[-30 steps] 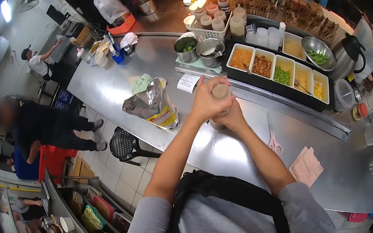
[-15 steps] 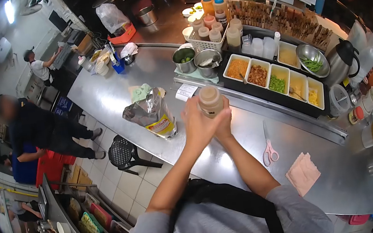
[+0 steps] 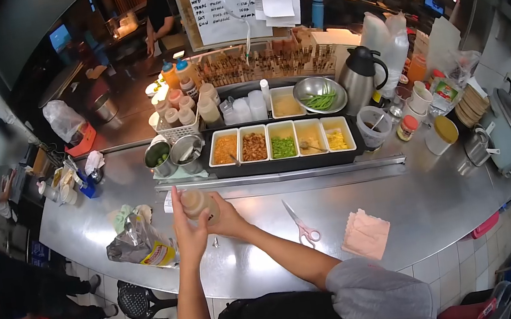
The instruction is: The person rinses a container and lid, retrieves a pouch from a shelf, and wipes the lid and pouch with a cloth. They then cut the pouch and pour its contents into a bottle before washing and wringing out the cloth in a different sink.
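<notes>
A small clear plastic bottle of brown sauce is held between both my hands above the steel counter. My left hand wraps its left side from below. My right hand grips it from the right. An open foil bag lies on the counter just left of my hands. Scissors with pink handles and a pink cloth lie to the right.
A black tray of several filled white tubs sits behind a raised rail. Two steel pots, a basket of sauce bottles, a thermos jug and cups stand at the back. People work at left; a black stool stands below.
My head has turned right, so the counter now runs level across the view. Both hands have stayed on the bottle and it sits lower and further left in view.
</notes>
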A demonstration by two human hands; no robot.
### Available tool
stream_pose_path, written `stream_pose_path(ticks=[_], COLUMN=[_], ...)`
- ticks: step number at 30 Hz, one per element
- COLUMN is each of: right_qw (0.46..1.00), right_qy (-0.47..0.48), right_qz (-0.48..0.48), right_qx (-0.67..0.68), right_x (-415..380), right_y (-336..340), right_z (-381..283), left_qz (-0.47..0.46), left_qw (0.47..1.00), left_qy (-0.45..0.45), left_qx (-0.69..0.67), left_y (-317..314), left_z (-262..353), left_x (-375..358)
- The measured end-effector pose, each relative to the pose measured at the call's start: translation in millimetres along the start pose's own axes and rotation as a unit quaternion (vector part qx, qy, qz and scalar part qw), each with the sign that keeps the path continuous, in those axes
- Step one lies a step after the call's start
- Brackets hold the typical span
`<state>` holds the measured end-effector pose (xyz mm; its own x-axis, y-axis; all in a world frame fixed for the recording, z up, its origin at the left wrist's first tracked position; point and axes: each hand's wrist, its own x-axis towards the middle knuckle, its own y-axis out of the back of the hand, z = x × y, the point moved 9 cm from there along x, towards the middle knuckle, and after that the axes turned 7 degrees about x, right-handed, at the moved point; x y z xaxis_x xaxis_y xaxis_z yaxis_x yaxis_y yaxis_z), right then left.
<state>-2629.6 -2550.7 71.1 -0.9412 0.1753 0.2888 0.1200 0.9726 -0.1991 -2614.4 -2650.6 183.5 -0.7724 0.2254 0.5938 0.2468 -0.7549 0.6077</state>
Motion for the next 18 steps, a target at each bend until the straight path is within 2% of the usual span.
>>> stream_pose_path(ticks=[2,4,6,7,9,10,12,13,15,16,18], right_qw=[1.000,0.999,0.998,0.998,0.997,0.999,0.999,0.999,0.999,1.000,1.000], right_qy=[-0.008,0.002,0.011,0.016,0.023,0.020,0.017,0.028,0.031,0.021,0.015], right_qz=[0.001,0.011,0.018,0.020,0.025,0.026,0.032,0.013,-0.011,-0.012,-0.017], right_qx=[-0.015,-0.040,-0.063,-0.061,-0.063,-0.041,-0.018,-0.011,-0.003,-0.011,-0.022], right_x=[-2.1,-2.5,-3.2,-2.5,-1.2,-1.1,2.6,6.4,4.6,4.8,5.8], right_y=[1.4,1.8,-0.4,0.2,3.4,6.6,13.1,10.5,3.3,3.0,2.1], right_z=[-0.8,-2.6,0.1,2.3,-2.3,-6.8,-6.7,-3.7,-0.8,-1.0,-5.2], left_qz=[-0.051,-0.045,-0.037,-0.036,-0.055,-0.055,-0.111,-0.114,-0.079,-0.076,-0.114], left_qw=[0.971,0.975,0.994,0.994,0.981,0.980,0.986,0.986,0.995,0.995,0.976], left_qy=[0.084,0.108,0.089,0.090,0.055,0.053,0.086,0.086,0.061,0.065,0.064], left_qx=[-0.216,-0.190,-0.057,-0.056,-0.178,-0.182,-0.092,-0.092,-0.004,-0.003,-0.175], left_y=[-14.5,-19.3,-17.0,-15.9,-13.9,-6.0,3.1,3.7,14.4,11.7,-14.1], left_z=[-13.8,-25.0,-24.0,-20.8,0.1,5.2,3.9,3.9,6.0,1.5,-7.1], left_x=[4.3,3.2,3.5,2.3,2.6,-0.1,-12.6,-11.1,-5.7,-1.1,8.4])
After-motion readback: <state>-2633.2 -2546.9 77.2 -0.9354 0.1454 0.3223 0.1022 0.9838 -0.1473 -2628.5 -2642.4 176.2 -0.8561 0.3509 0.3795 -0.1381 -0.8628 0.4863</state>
